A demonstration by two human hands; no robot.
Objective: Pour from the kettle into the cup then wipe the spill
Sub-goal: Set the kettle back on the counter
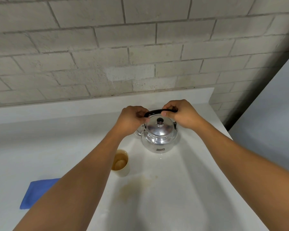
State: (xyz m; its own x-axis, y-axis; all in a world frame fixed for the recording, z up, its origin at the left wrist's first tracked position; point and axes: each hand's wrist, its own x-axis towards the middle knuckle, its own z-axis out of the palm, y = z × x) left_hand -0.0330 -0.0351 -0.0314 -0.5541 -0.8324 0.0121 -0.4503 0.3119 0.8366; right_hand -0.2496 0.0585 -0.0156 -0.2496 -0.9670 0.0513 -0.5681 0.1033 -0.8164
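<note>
A shiny metal kettle [159, 135] with a black knob on its lid stands on the white counter [40, 147]. My left hand [132, 118] and my right hand [182, 114] both grip its black arched handle [157, 111] from either end. A white cup [122, 162] holding brown liquid stands in front of the kettle, partly hidden behind my left forearm. A pale brown spill [133, 187] spreads on the counter just in front of the cup. A folded blue cloth [37, 192] lies at the near left, partly under my forearm.
A grey brick wall [107, 47] rises right behind the counter. The counter's right edge [223, 127] drops off beside a pale grey surface [273, 122] at the right.
</note>
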